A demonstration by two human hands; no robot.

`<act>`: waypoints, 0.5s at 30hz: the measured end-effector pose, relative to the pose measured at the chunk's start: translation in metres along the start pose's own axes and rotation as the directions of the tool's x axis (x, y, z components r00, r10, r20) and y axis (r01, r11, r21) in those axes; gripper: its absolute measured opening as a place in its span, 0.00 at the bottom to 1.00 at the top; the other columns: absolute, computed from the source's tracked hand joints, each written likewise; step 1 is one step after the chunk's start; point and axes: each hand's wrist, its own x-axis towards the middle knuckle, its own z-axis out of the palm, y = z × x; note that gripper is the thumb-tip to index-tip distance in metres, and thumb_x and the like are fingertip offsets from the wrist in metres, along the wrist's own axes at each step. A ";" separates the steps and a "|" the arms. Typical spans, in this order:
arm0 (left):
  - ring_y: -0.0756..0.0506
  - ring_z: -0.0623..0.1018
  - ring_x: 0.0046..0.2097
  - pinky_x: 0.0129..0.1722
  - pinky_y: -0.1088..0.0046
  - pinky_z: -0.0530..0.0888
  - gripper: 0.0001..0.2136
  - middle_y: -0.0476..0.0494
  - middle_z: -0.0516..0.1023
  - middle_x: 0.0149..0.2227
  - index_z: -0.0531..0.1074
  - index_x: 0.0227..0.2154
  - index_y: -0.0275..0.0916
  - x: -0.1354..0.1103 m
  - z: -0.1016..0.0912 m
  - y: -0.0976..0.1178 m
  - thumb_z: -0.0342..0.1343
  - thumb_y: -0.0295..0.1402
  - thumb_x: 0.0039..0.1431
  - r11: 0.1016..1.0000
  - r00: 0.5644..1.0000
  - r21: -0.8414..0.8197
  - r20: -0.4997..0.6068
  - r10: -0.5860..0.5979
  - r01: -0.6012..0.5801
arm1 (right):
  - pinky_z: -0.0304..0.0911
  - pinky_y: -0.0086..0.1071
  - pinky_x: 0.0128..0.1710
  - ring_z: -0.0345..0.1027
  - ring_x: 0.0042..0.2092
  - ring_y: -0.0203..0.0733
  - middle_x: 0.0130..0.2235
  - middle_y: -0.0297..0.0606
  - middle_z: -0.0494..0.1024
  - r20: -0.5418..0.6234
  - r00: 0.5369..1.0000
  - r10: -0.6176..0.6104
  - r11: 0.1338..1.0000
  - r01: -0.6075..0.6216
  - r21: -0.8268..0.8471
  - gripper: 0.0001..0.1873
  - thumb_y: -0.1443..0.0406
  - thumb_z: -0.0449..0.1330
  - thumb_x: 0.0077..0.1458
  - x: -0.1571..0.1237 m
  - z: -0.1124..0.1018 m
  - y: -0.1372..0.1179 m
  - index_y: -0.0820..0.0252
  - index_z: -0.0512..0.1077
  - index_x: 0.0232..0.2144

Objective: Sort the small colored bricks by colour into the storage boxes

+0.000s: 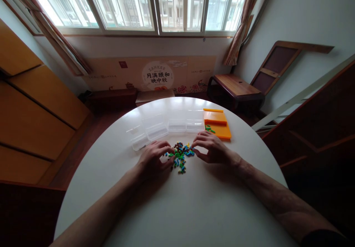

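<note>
A small heap of tiny coloured pieces point(181, 156), green, blue, brown and orange, lies on the round white table point(194, 210). My left hand point(154, 159) rests at the heap's left side, fingers curled down onto the pieces. My right hand point(210, 147) rests at the heap's right side, its fingertips pinched at the edge of the heap. What either hand grips is too small to make out. Behind the heap stand several clear plastic boxes point(166, 128) in a row, with an orange tray point(217, 125) at their right holding a few green pieces point(210, 129).
A low wooden bench point(235, 88) and a leaning wooden frame point(277, 64) stand at the back right. Wooden cabinets point(36, 106) line the left wall. A printed cardboard panel point(158, 75) leans under the window. A dark wooden structure point(318, 128) is close on the right.
</note>
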 end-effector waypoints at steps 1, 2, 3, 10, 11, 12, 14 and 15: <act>0.44 0.82 0.39 0.42 0.66 0.75 0.02 0.46 0.84 0.40 0.81 0.39 0.44 -0.001 0.001 0.000 0.66 0.35 0.66 1.000 1.000 0.002 0.003 -0.001 0.001 | 0.71 0.44 0.51 0.74 0.45 0.48 0.41 0.39 0.83 0.027 1.000 -0.016 1.000 0.015 0.005 0.06 0.67 0.65 0.65 0.001 0.001 -0.002 0.53 0.78 0.43; 0.44 0.82 0.39 0.42 0.66 0.75 0.02 0.46 0.84 0.40 0.81 0.39 0.44 -0.001 0.001 -0.001 0.66 0.35 0.65 1.000 1.000 0.004 0.006 -0.001 0.001 | 0.71 0.44 0.51 0.74 0.45 0.48 0.41 0.39 0.83 0.043 0.999 -0.021 1.000 0.021 0.006 0.06 0.68 0.65 0.64 0.001 0.001 -0.003 0.53 0.78 0.43; 0.45 0.81 0.38 0.43 0.65 0.75 0.02 0.46 0.85 0.40 0.81 0.39 0.44 -0.002 0.001 -0.001 0.66 0.35 0.65 1.000 1.000 0.007 0.008 0.000 0.000 | 0.70 0.44 0.50 0.73 0.45 0.48 0.41 0.39 0.82 0.054 0.998 -0.019 1.000 0.019 0.006 0.06 0.68 0.65 0.64 0.001 0.001 -0.003 0.53 0.78 0.43; 0.45 0.81 0.38 0.41 0.66 0.76 0.02 0.46 0.85 0.39 0.81 0.38 0.44 0.000 0.001 0.000 0.65 0.35 0.67 0.999 1.000 0.027 -0.002 0.024 -0.024 | 0.70 0.45 0.53 0.74 0.47 0.46 0.45 0.40 0.81 0.083 0.995 0.048 0.998 -0.051 0.042 0.05 0.66 0.66 0.66 -0.004 0.000 -0.003 0.53 0.79 0.45; 0.45 0.81 0.37 0.41 0.67 0.76 0.02 0.46 0.85 0.39 0.81 0.38 0.44 0.000 0.001 0.001 0.65 0.35 0.67 0.999 1.000 0.029 -0.003 0.024 -0.024 | 0.70 0.44 0.53 0.74 0.47 0.46 0.45 0.39 0.81 0.084 0.995 0.050 0.997 -0.055 0.048 0.05 0.65 0.66 0.67 -0.003 0.000 -0.003 0.53 0.79 0.45; 0.45 0.81 0.37 0.41 0.67 0.77 0.03 0.46 0.85 0.38 0.82 0.38 0.44 0.000 0.001 0.001 0.65 0.35 0.67 0.999 1.000 0.032 -0.005 0.025 -0.025 | 0.70 0.44 0.53 0.75 0.47 0.46 0.44 0.39 0.81 0.084 0.995 0.051 0.997 -0.056 0.053 0.05 0.65 0.67 0.67 -0.003 0.001 -0.004 0.53 0.79 0.45; 0.45 0.82 0.37 0.41 0.67 0.77 0.03 0.45 0.84 0.38 0.82 0.38 0.44 0.000 0.001 0.001 0.65 0.36 0.67 0.999 1.000 0.035 -0.012 0.029 -0.029 | 0.70 0.44 0.54 0.75 0.47 0.46 0.44 0.39 0.81 0.086 0.995 0.049 0.997 -0.054 0.055 0.05 0.65 0.67 0.67 -0.002 0.001 -0.006 0.53 0.79 0.45; 0.45 0.82 0.37 0.41 0.67 0.77 0.03 0.45 0.84 0.38 0.82 0.38 0.44 0.000 0.001 0.001 0.66 0.36 0.67 0.999 0.999 0.035 -0.014 0.030 -0.029 | 0.70 0.44 0.54 0.75 0.47 0.46 0.44 0.39 0.81 0.087 0.995 0.045 0.997 -0.050 0.052 0.06 0.65 0.67 0.66 -0.001 0.001 -0.006 0.53 0.79 0.46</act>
